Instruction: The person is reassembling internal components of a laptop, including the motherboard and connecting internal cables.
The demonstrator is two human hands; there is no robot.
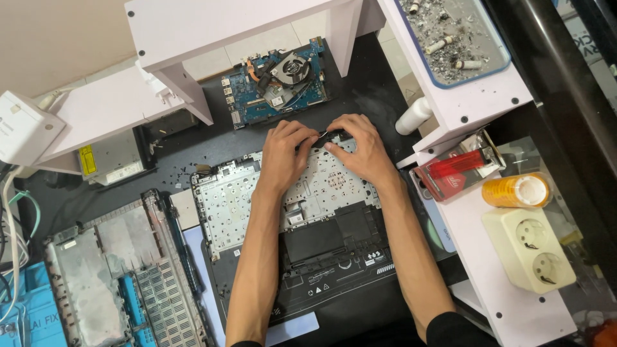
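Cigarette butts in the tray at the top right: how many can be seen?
3: one at the tray's top left edge, one in the middle, one lower right. More may be hidden under the ash.

We see a black desk [212, 151], white shelf units [193, 26] above and at right [508, 283], beige wall [58, 38] at upper left, white tiles [257, 45] behind, even overhead light

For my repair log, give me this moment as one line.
left hand: on small black part | right hand: on same part | beneath: open laptop base | behind: blue circuit board with fan
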